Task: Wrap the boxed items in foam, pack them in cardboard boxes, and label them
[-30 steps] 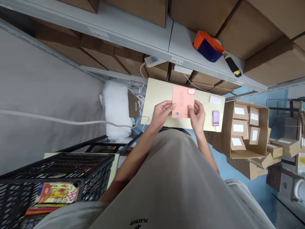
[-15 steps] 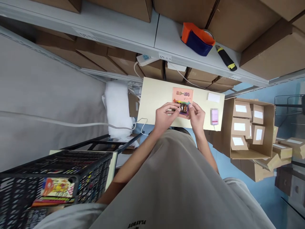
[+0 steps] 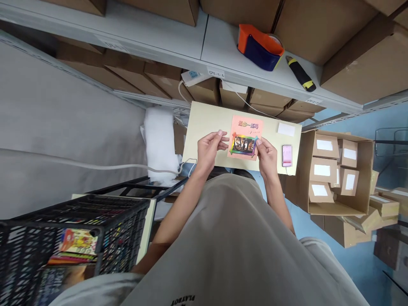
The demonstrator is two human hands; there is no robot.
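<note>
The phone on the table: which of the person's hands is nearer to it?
Right. The right hand grips the pink booklet by its right edge, left of the phone; the left hand is farther off, at the booklet's opposite side.

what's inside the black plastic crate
In the black plastic crate, a colourful illustrated cover shows near the front, above a few bright edges. The mesh sides and the person's clothing hide the rest, so I can't tell what lies deeper.

Grey wall (image 3: 63, 110) at left, blue floor (image 3: 344, 259) at right, pale metal shelf (image 3: 188, 51) stacked with brown boxes (image 3: 350, 63), cream table (image 3: 204, 123) below, soft even light
</note>
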